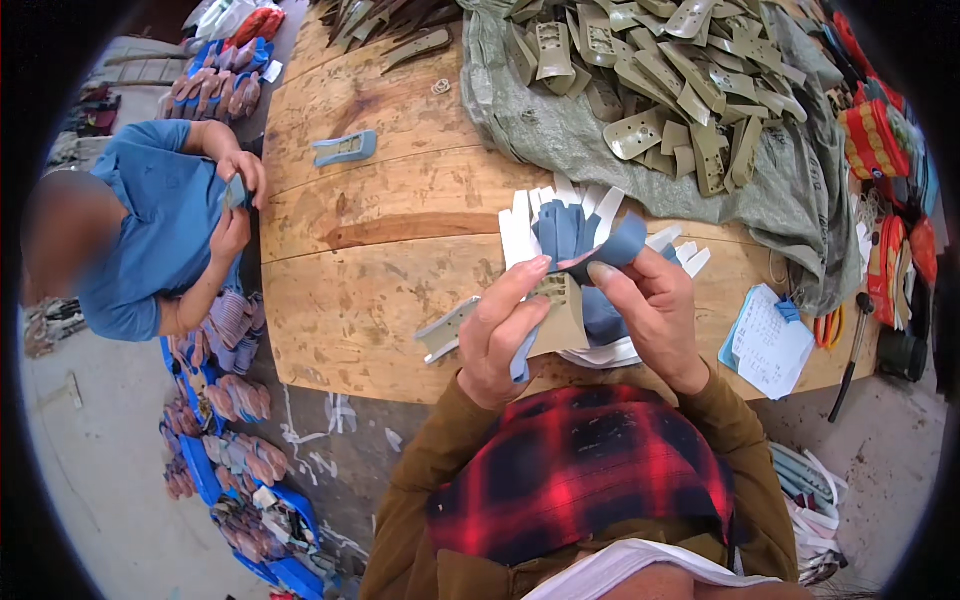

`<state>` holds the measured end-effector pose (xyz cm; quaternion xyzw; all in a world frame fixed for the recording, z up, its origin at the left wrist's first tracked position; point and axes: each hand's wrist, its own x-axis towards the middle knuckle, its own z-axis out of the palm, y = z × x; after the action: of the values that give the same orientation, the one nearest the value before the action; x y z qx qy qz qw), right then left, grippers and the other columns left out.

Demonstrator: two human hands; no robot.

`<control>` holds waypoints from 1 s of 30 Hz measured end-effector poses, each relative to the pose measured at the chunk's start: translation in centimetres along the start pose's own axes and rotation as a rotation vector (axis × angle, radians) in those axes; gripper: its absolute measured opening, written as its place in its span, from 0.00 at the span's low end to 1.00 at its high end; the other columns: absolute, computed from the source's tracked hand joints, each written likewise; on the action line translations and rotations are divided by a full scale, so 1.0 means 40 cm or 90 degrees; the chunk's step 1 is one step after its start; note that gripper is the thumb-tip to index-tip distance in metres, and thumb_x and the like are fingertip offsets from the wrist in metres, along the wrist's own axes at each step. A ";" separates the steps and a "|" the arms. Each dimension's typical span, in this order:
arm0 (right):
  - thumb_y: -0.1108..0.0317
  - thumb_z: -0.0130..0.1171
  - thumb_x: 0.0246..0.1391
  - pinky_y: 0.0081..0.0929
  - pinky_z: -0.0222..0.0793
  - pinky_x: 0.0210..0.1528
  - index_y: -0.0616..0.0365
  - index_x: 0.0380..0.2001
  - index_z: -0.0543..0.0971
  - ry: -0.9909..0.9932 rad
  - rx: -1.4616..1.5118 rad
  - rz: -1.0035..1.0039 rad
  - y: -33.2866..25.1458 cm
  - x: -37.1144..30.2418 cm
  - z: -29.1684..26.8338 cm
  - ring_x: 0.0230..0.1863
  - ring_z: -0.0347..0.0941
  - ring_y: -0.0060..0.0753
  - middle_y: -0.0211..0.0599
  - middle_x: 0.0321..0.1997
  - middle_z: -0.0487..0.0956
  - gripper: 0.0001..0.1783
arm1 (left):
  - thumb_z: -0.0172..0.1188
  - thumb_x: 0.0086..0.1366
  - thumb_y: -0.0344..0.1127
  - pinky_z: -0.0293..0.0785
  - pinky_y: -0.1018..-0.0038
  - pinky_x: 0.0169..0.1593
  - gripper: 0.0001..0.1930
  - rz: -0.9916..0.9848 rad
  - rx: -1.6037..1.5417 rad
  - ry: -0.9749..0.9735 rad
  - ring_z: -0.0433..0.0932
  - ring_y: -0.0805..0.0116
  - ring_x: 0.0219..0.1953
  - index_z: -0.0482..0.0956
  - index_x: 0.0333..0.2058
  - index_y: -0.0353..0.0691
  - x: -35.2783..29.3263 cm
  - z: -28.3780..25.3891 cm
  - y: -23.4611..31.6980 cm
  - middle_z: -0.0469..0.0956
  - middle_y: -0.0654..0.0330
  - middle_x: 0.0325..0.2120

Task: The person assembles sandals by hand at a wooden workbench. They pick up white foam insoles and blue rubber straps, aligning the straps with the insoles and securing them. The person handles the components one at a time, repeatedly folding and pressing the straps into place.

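My left hand (pixel 497 340) is closed around an olive-green moulded plastic piece (pixel 563 327) with slots in its upper face. A dark blue flexible strip (pixel 625 240) arches over the far end of that piece, its right part pinched between the thumb and fingers of my right hand (pixel 655 312). The strip's left end runs to my left fingertips; whether it touches the piece there I cannot tell. Just beyond my hands lie a stack of blue strips (pixel 563 230) and a fan of white strips (pixel 517 232). Left of my left hand rests another olive moulded piece (pixel 447 328).
A large heap of olive moulded pieces (pixel 690 80) lies on a grey-green woven sheet (pixel 500 110). One blue-covered piece (pixel 345 148) is on the wooden table (pixel 340 270). A notepad (pixel 768 340) sits at the right edge. Leftward, a person (pixel 150 220) handles a similar piece beside filled blue crates (pixel 203 470).
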<state>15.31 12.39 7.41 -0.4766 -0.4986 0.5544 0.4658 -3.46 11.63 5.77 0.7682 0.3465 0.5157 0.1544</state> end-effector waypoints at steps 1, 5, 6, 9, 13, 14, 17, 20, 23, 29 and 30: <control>0.72 0.56 0.60 0.18 0.70 0.34 0.62 0.44 0.81 0.008 -0.015 -0.027 -0.004 -0.001 0.005 0.31 0.75 0.15 0.31 0.30 0.82 0.11 | 0.62 0.61 0.25 0.80 0.58 0.52 0.14 0.002 0.000 0.016 0.78 0.45 0.52 0.70 0.44 0.32 -0.003 0.008 -0.004 0.73 0.42 0.51; 0.74 0.55 0.60 0.21 0.72 0.35 0.62 0.45 0.81 0.039 -0.114 -0.051 -0.034 -0.010 0.013 0.31 0.77 0.18 0.34 0.31 0.83 0.12 | 0.62 0.57 0.22 0.79 0.56 0.53 0.14 0.013 0.044 0.020 0.78 0.44 0.51 0.72 0.42 0.33 0.011 0.019 0.004 0.75 0.43 0.50; 0.74 0.55 0.60 0.21 0.72 0.35 0.63 0.45 0.81 0.039 -0.109 -0.050 -0.033 -0.011 0.014 0.31 0.77 0.19 0.34 0.32 0.83 0.12 | 0.62 0.57 0.22 0.79 0.57 0.53 0.14 0.002 0.046 0.018 0.78 0.45 0.52 0.73 0.42 0.33 0.012 0.022 0.007 0.75 0.43 0.50; 0.74 0.54 0.60 0.22 0.72 0.36 0.63 0.45 0.80 0.051 -0.093 -0.067 -0.020 -0.014 0.017 0.33 0.78 0.20 0.35 0.34 0.84 0.12 | 0.60 0.56 0.20 0.79 0.59 0.53 0.14 -0.014 0.059 0.009 0.78 0.46 0.52 0.73 0.42 0.34 0.012 0.030 0.010 0.74 0.44 0.51; 0.74 0.53 0.62 0.21 0.72 0.37 0.64 0.44 0.80 0.060 -0.084 -0.091 -0.017 -0.017 0.019 0.35 0.78 0.19 0.36 0.37 0.85 0.11 | 0.59 0.56 0.21 0.79 0.61 0.51 0.14 -0.010 0.112 -0.014 0.78 0.47 0.51 0.73 0.43 0.35 0.003 0.039 -0.008 0.74 0.46 0.52; 0.73 0.53 0.62 0.21 0.72 0.37 0.64 0.44 0.80 0.055 -0.085 -0.084 -0.021 -0.019 0.018 0.35 0.78 0.18 0.36 0.38 0.85 0.10 | 0.59 0.55 0.21 0.79 0.62 0.51 0.15 -0.015 0.130 -0.020 0.78 0.47 0.51 0.73 0.43 0.35 -0.001 0.041 -0.009 0.74 0.46 0.53; 0.72 0.52 0.64 0.20 0.72 0.37 0.64 0.44 0.80 0.062 -0.060 -0.075 -0.014 -0.024 0.014 0.33 0.77 0.17 0.35 0.37 0.84 0.11 | 0.60 0.55 0.21 0.79 0.62 0.49 0.15 -0.043 0.155 -0.043 0.78 0.49 0.50 0.74 0.42 0.35 -0.004 0.044 -0.007 0.74 0.48 0.53; 0.70 0.51 0.65 0.19 0.72 0.38 0.63 0.45 0.80 0.049 -0.074 -0.039 -0.023 -0.027 0.005 0.33 0.75 0.16 0.33 0.36 0.84 0.12 | 0.60 0.56 0.23 0.79 0.63 0.48 0.13 -0.030 0.197 -0.050 0.78 0.51 0.50 0.74 0.41 0.37 -0.014 0.050 -0.018 0.75 0.50 0.53; 0.68 0.49 0.67 0.19 0.72 0.42 0.64 0.45 0.81 0.049 -0.032 0.014 -0.035 -0.025 0.004 0.36 0.74 0.16 0.32 0.39 0.83 0.14 | 0.60 0.57 0.25 0.79 0.65 0.46 0.12 -0.015 0.240 -0.078 0.79 0.53 0.49 0.74 0.41 0.38 -0.011 0.051 -0.017 0.75 0.52 0.52; 0.67 0.45 0.69 0.23 0.73 0.50 0.68 0.49 0.78 0.057 0.063 0.032 -0.042 -0.038 0.000 0.41 0.75 0.19 0.36 0.45 0.82 0.17 | 0.59 0.58 0.25 0.79 0.65 0.44 0.11 -0.039 0.268 -0.086 0.80 0.55 0.47 0.74 0.41 0.39 0.005 0.054 -0.009 0.76 0.53 0.51; 0.67 0.45 0.69 0.23 0.72 0.50 0.69 0.49 0.78 0.069 0.087 0.023 -0.050 -0.038 -0.004 0.42 0.75 0.19 0.37 0.46 0.82 0.18 | 0.59 0.58 0.25 0.79 0.65 0.44 0.11 -0.039 0.270 -0.084 0.80 0.55 0.47 0.74 0.41 0.38 0.004 0.053 -0.015 0.76 0.53 0.51</control>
<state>15.73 11.03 9.49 -0.4822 -0.4248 0.5687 0.5135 -1.73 12.42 4.63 0.8047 0.4595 0.3750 0.0270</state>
